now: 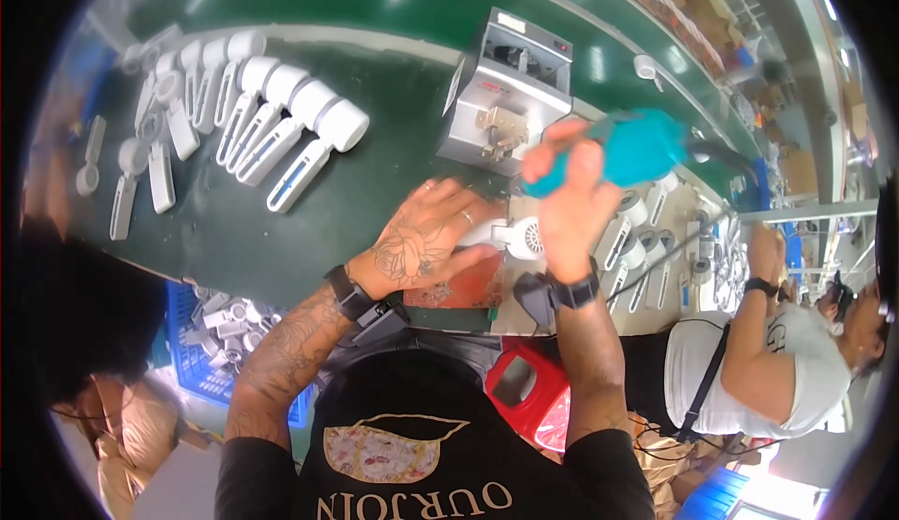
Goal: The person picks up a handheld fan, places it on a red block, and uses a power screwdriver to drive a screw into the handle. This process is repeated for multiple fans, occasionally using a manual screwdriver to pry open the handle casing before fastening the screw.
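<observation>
My left hand (421, 239) presses a white handheld fan (528, 238) down over a reddish-brown mat (454, 281) near the bench's front edge. The fan's round slotted head points right, and my fingers partly cover its handle. My right hand (573, 206) is wrapped around a teal corded power tool (639, 152), which resembles an electric screwdriver. It is raised just above and to the right of the fan and is smeared by motion. The tool's tip cannot be made out, so contact with the fan is unclear.
Several white fans (328, 112) lie in rows at left on the green bench (375, 80). A grey metal machine (510, 89) stands behind my hands. More fans (646, 248) lie at right. Below are a blue crate (201, 384) of white parts and a red stool (538, 408). A co-worker (768, 361) works at right.
</observation>
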`<state>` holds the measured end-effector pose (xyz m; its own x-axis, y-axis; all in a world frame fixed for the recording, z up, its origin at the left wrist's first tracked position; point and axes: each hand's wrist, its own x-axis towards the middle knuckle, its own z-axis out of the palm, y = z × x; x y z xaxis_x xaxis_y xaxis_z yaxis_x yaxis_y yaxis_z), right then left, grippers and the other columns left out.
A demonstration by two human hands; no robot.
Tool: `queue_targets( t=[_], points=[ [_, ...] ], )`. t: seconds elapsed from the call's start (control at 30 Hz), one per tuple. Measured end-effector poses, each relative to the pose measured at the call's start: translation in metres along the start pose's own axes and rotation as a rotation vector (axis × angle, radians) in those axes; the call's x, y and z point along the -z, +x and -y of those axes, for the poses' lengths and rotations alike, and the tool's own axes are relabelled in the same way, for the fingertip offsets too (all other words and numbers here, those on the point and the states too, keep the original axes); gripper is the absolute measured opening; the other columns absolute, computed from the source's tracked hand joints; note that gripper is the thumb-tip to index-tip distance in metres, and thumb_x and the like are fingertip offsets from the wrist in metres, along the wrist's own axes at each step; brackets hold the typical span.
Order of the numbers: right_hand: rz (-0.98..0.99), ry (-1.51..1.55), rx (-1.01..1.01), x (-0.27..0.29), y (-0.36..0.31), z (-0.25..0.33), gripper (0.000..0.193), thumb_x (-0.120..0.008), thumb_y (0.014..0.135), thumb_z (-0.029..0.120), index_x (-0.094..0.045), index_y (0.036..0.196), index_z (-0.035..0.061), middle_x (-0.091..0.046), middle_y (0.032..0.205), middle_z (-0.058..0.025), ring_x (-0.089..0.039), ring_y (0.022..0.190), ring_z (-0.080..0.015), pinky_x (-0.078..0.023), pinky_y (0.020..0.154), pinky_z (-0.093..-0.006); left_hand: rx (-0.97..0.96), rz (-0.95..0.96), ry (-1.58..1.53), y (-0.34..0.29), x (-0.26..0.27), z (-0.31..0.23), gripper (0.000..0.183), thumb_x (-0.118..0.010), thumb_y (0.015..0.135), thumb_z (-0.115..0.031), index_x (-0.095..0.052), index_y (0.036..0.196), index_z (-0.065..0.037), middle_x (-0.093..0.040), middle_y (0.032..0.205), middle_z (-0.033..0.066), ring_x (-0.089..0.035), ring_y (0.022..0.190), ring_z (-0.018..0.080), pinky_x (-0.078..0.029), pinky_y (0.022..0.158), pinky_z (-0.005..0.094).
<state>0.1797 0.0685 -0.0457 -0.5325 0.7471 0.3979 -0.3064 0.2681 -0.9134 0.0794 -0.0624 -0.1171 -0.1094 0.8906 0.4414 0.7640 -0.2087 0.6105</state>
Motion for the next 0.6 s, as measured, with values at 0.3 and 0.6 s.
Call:
queue_targets(
  t=[0.3, 0.6],
  points=[
    [-0.003, -0.012, -0.043, 0.018, -0.03, -0.003, 0.052, -0.057, 0.099, 0.046, -0.053, 0.107, -0.0046, -0.055, 0.069, -0.0075, -0.055, 0.063, -0.0185, -0.044, 0.057, -0.0312, -0.004, 0.019, -0.007, -0.001, 0.002, -0.002, 0.046, -0.074, 0.083, -0.029, -0.063, 0.125, -0.013, -0.063, 0.107, 0.0063, -0.057, 0.103, 0.0281, -0.044, 0.095, 0.0436],
    [0.07, 0.031, -0.055, 0.023, -0.037, -0.014, 0.044, -0.059, 0.1, 0.044, -0.051, 0.097, -0.0002, -0.055, 0.072, -0.0084, -0.054, 0.064, -0.0188, -0.046, 0.059, -0.0332, -0.004, 0.02, 0.002, -0.001, 0.0, -0.002, 0.047, -0.073, 0.084, -0.03, -0.062, 0.126, -0.013, -0.063, 0.107, 0.0068, -0.057, 0.102, 0.028, -0.044, 0.093, 0.0424]
  ],
)
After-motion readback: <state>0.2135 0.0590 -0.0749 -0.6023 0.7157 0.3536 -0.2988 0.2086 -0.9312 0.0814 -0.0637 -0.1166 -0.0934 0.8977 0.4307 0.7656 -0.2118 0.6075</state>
